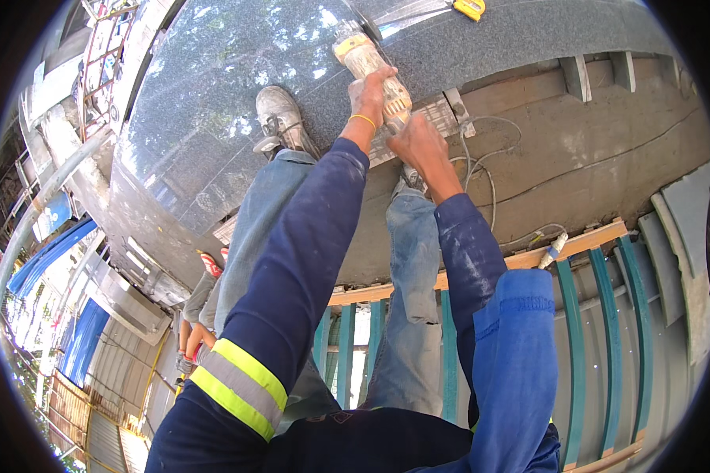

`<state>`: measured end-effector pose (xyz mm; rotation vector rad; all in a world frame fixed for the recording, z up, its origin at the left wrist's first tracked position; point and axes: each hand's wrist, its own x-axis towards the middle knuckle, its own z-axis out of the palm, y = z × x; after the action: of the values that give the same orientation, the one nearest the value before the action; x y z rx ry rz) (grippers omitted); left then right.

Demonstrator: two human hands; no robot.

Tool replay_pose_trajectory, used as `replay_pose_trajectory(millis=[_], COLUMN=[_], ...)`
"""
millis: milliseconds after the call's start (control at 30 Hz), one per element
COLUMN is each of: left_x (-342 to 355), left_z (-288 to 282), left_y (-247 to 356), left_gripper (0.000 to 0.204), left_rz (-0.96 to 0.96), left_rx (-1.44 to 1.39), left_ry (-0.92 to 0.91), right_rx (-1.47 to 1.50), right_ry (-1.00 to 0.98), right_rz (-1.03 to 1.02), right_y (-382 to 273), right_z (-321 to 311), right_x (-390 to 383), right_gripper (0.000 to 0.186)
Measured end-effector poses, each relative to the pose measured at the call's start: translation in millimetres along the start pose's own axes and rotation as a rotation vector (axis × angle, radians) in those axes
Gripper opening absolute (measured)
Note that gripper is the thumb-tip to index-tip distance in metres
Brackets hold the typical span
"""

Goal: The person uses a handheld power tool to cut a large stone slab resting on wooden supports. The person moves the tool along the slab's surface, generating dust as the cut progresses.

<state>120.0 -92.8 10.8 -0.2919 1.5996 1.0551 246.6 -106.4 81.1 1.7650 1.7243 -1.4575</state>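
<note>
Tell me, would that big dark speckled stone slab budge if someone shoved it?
Probably not. The dark speckled stone slab looks thick and broad, and a dusty shoe stands on it, so it is likely very heavy. Its polished face mirrors the sky, so it may be slippery. It looks stiff, and its edges could chip.

outdoor site, strong daylight. large polished dark grey speckled granite slab (213, 102) fills the upper view, sky glare on its face. bare grey-brown concrete surface (592, 158) beside it, loose thin cable (white) (481, 165) lying across. teal metal bars (599, 331) below a long wooden plank (528, 256). blue corrugated roof sheets (83, 339) far left.
</note>
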Motion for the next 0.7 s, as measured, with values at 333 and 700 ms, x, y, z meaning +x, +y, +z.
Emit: replay_pose_trajectory(millis=[333, 700], left_x=[-16.5, 5.2], left_z=[-4.8, -4.1], left_y=[-22.2, -9.9], left_gripper=[0.031, 0.030], left_rz=[-0.010, -0.051], left_rx=[0.035, 0.020], left_ry=[-0.011, -0.032], right_rx=[-0.038, 0.034], right_ry=[0.020, 0.014], right_rz=[-0.009, 0.014], right_y=[12.5, 5.8], right_z=[0.6, 0.0], right_x=[-30.7, -11.7], right_gripper=[0.031, 0.042])
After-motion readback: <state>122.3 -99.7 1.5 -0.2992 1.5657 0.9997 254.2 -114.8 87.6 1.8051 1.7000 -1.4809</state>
